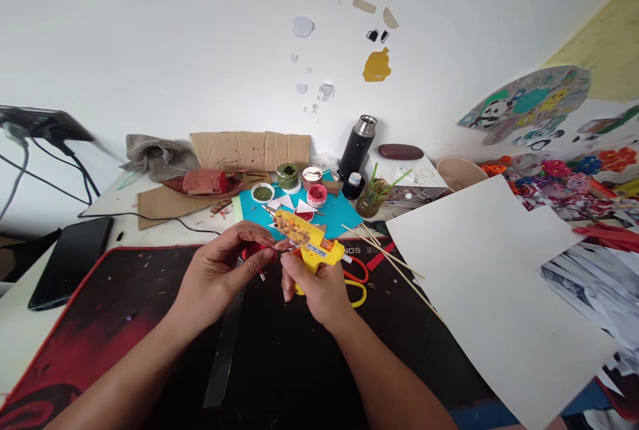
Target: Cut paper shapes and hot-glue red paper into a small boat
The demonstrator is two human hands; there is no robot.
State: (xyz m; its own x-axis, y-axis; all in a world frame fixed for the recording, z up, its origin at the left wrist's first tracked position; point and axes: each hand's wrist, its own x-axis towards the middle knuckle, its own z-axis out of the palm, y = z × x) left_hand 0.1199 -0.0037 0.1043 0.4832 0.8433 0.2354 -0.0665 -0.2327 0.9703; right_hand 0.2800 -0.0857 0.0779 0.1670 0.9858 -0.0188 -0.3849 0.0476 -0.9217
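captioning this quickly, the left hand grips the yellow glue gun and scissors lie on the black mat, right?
Wrong hand: the head view shows the right hand gripping the yellow glue gun, not the left hand. The scissors do lie on the black mat.

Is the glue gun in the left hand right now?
No, the right hand grips the yellow glue gun by its handle.

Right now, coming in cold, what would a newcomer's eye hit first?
Probably the yellow glue gun, blotched with brown, in the right hand at the centre, above the dark mat. Next, the open paint pots on the bright blue sheet just beyond it. Then the large white sheet on the right, stark against the mat.
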